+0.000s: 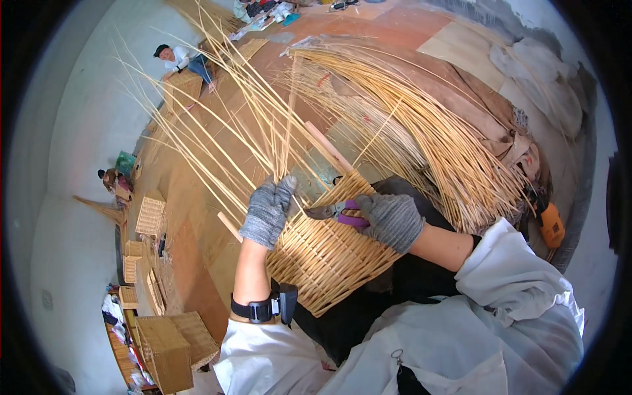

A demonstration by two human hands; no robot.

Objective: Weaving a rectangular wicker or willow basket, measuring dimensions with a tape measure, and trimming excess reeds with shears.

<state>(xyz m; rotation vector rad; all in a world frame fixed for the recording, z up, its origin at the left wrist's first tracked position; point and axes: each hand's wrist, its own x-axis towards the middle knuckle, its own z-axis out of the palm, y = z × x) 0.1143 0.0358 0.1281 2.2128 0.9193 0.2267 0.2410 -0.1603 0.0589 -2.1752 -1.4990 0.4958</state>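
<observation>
A half-woven wicker panel (pixel 332 260) lies tilted across my lap, with long pale willow rods (pixel 227 135) fanning out from its far left edge. My left hand (pixel 268 212), in a grey knit glove, is closed around a bunch of these rods where they leave the weave. My right hand (pixel 393 222), gloved alike, grips pruning shears (pixel 342 213) with purple handles. Their dark blades point left, just above the panel and close to my left hand. Whether the blades touch a rod cannot be made out. A thick wooden stick (pixel 327 146) stands out from the panel's far edge.
A big heap of willow rods (pixel 421 125) lies on the floor to the right, beside an orange power tool (pixel 550 225). Finished wicker baskets (pixel 164 349) stand at the left. Two other people (pixel 181 60) sit farther off among wickerwork.
</observation>
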